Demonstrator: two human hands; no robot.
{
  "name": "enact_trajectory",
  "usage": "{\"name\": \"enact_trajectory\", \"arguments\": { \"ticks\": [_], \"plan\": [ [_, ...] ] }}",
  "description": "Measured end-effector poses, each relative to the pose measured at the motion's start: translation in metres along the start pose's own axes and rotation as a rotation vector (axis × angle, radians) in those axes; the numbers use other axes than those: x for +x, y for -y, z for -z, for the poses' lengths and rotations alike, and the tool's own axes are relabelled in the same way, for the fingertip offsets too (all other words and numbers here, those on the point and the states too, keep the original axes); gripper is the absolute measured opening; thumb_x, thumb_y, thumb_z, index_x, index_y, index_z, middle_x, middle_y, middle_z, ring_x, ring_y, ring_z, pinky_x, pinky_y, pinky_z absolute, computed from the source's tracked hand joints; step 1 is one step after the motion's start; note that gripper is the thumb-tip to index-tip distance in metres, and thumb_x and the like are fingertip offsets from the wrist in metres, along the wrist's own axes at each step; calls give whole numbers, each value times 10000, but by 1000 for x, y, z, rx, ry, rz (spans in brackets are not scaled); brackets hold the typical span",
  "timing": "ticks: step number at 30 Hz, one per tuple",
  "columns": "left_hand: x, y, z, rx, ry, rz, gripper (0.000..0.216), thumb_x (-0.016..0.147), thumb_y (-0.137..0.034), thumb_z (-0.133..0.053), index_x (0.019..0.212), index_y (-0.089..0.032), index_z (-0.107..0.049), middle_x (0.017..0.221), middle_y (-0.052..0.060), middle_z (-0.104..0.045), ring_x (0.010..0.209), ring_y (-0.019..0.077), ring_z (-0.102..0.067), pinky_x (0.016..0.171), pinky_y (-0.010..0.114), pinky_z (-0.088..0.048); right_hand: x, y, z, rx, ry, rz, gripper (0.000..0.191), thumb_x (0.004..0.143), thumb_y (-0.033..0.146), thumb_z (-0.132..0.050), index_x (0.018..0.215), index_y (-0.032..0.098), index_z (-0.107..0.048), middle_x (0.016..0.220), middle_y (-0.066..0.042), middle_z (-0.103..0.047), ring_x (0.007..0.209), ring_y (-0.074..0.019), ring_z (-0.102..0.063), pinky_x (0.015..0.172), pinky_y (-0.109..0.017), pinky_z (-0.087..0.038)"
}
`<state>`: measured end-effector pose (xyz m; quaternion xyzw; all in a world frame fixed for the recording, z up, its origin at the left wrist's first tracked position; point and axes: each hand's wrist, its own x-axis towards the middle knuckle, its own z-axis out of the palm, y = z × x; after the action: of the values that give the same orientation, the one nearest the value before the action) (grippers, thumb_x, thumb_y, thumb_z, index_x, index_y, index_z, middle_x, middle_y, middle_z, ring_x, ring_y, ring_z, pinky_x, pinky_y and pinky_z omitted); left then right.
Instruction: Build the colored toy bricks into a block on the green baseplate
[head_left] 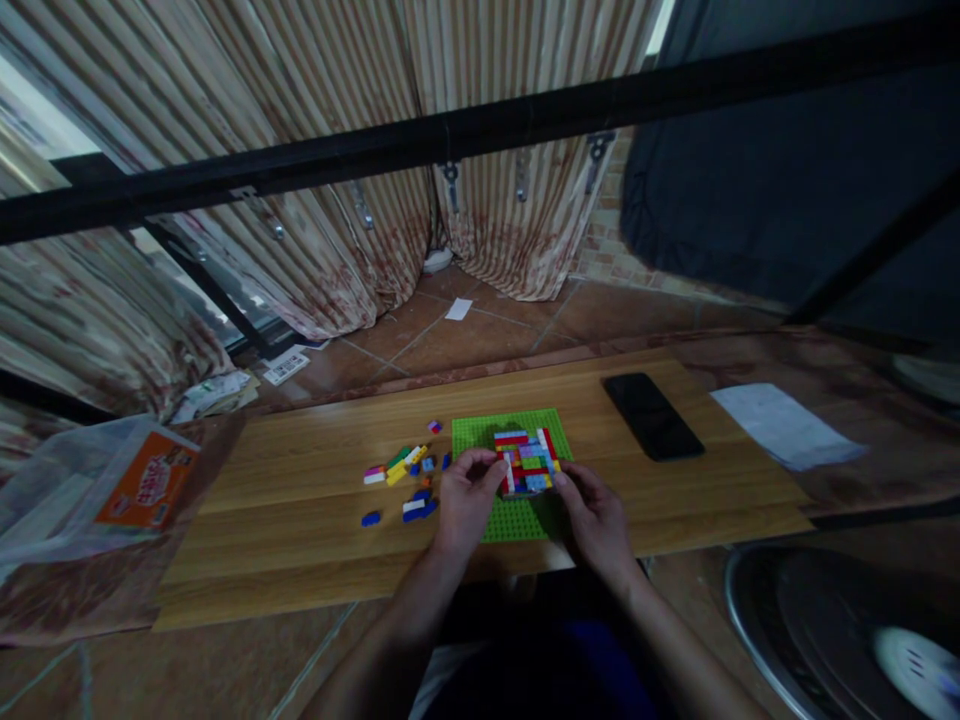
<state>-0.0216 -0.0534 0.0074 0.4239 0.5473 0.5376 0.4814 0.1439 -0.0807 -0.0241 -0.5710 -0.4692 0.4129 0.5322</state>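
Note:
A block of many-coloured toy bricks (531,462) is over the green baseplate (517,522), whose studs show around it. I cannot tell whether the block is fixed to the plate or held just above it. My left hand (466,495) grips its left side, thumb and forefinger pressed near a red and a white brick. On the opposite side my right hand (596,508) has its thumb and fingers closed on the block's lower right corner. Loose bricks (397,470) in yellow, blue, white, green and pink lie left of the plate.
The wooden board (300,540) carries a black phone (652,415) at right. Beyond its right end lies a white paper (784,425). A clear plastic box (67,480) with an orange label stands at left. A round dark stool (847,630) is at lower right.

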Motion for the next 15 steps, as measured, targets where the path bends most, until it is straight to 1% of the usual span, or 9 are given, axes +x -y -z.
{"name": "enact_trajectory", "arguments": {
  "ticks": [5,10,15],
  "plan": [
    [-3,0,-3,40,13,-29,137,712,-284,-691,769,-183,-620,686,-25,-623,610,101,-563,583,219,-460,-1,4,0,-40,-22,-1,413,822,558,-617,1006,196,-694,987,-82,-701,892,-232,-650,805,-365,-513],
    [-3,6,-5,56,11,-76,111,747,-282,-655,761,-194,-589,655,-37,-580,566,94,-520,546,215,-426,-1,4,1,-79,-17,11,434,812,586,-602,988,201,-698,975,-80,-715,903,-245,-648,817,-380,-512],
    [1,6,-1,18,54,-63,128,724,-289,-684,780,-188,-628,692,-19,-632,616,111,-564,603,234,-464,-1,3,1,-104,-27,4,455,812,596,-594,993,191,-698,981,-81,-721,882,-248,-651,800,-376,-508]
  ]
}}
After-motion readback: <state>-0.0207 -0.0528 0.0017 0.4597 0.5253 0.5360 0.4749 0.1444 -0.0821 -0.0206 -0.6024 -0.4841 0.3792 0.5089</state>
